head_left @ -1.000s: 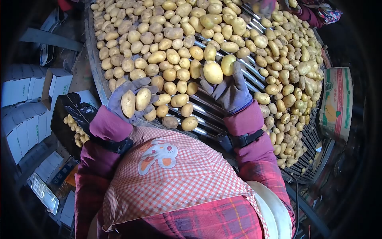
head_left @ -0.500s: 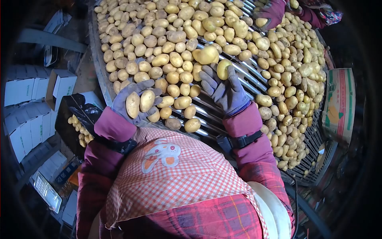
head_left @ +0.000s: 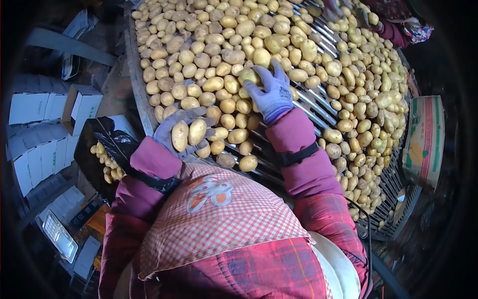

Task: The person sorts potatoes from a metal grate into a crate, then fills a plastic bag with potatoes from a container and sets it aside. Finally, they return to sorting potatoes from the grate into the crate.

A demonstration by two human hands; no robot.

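My left hand [head_left: 172,132], in a grey-purple work glove, is turned palm up low on the left of the potato heap. Two yellow potatoes [head_left: 188,134] lie side by side in it, fingers curled beneath them. My right hand [head_left: 275,92], gloved alike, is palm down over the rollers, its thumb and fingers around a potato [head_left: 249,76]. Its palm side is hidden. Loose potatoes [head_left: 227,106] crowd between both hands, some touching my left fingertips. Bare metal rollers [head_left: 313,102] show to the right of my right hand.
A co-worker's hand [head_left: 334,9], blurred, is over the heap at the top right. A printed carton [head_left: 423,139] stands at the right edge. Stacked white boxes [head_left: 35,107] and a black-lined container of potatoes [head_left: 99,149] are on the left.
My right hand has turned from palm up, holding a potato, to palm down and moved up-left onto the heap. My left hand still holds its two potatoes. The co-worker's hand has shifted upward.
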